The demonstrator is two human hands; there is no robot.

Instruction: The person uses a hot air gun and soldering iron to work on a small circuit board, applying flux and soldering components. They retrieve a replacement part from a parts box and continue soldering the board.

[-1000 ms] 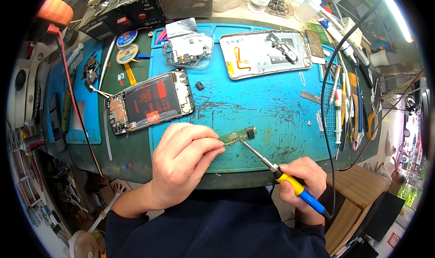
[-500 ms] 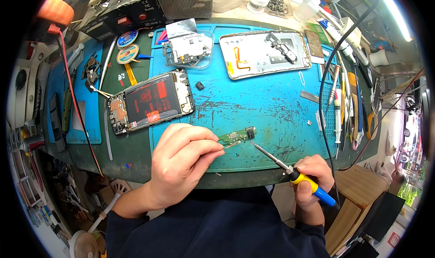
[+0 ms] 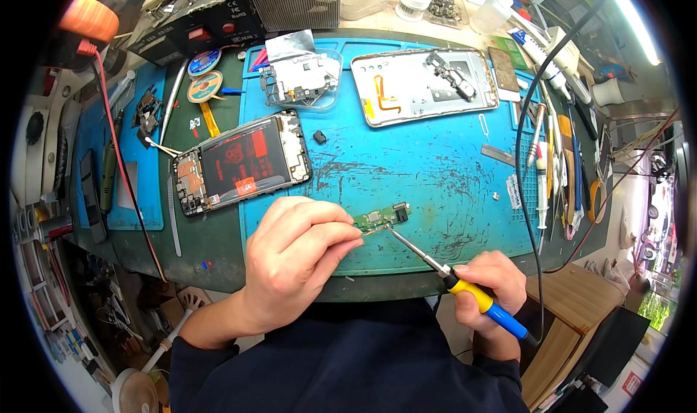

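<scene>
Pinched between the fingers of my left hand [image 3: 298, 253] is the left end of a small green circuit board [image 3: 374, 217], held above the front of the blue mat. A dark connector shows at the board's right end, and a thin copper-coloured strand runs along its lower edge by my fingertips. My right hand [image 3: 494, 286] grips a yellow and blue soldering iron [image 3: 472, 297]. The iron's tip is at the board's lower edge; whether it touches cannot be made out. An opened phone with a dark battery [image 3: 236, 165] lies left of the board.
On the blue work mat [image 3: 421, 166] lie a silver phone back housing [image 3: 406, 112], a clear tray with metal phone parts [image 3: 301, 79] and a small black piece [image 3: 319, 137]. Tweezers, syringes and brushes line the right side. The iron's black cord [image 3: 519, 166] hangs across the right.
My right hand has moved a little left and up, bringing the soldering iron's tip to the board's lower edge. The left hand and board have barely shifted.
</scene>
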